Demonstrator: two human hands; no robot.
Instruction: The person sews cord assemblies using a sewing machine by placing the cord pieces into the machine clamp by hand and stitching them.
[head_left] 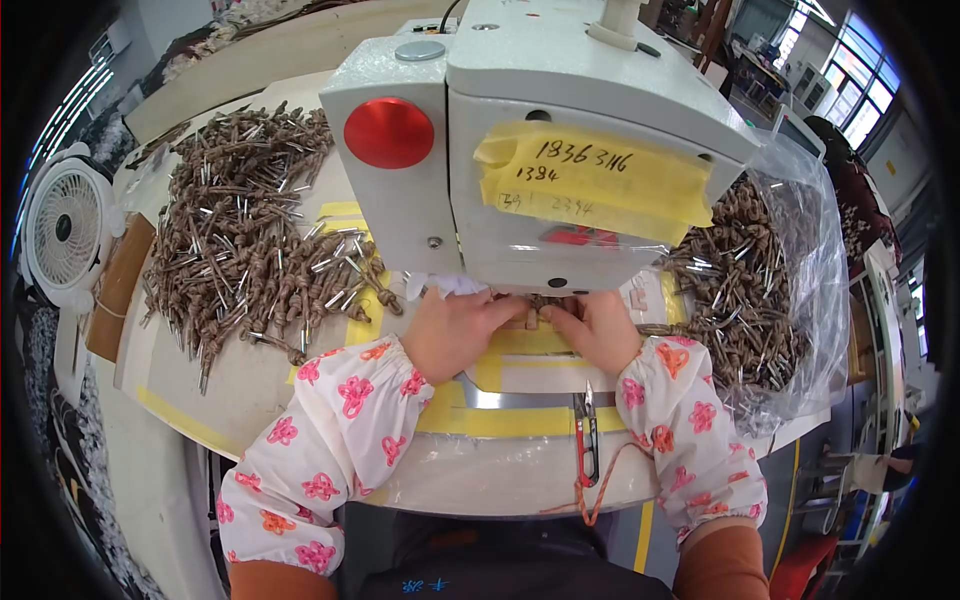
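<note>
Head view: I've got both bare hands close together under the front of a white machine head (600,90).

Left grip (455,332): thumb and forefinger reach right, little gap between them, tips up against a small brown cord piece (540,301). Right grip (598,332): fingers bent, thumb pointing in at the same piece from the other side. I can't tell whether either one pinches it; fingers and machine hide most of the contact. Piece sits between the two sets of fingertips, above the bench (430,487).

Left heap (235,225): knotted brown cords with shiny tips, spread out left of the machine. Right heap (740,290): similar cords, clear plastic sheet (815,265) along its outer side.

Thread snips (587,435) lie nearer me than the right grip, blades pointing away, orange cord (600,492) curving round by the handle end. Yellow tape (510,422) runs across the bench edge area. Handwritten yellow label (600,190) on the machine, red disc (389,133) on its left part. White fan (66,228) far left. Floral sleeves (315,460) on both forearms.
</note>
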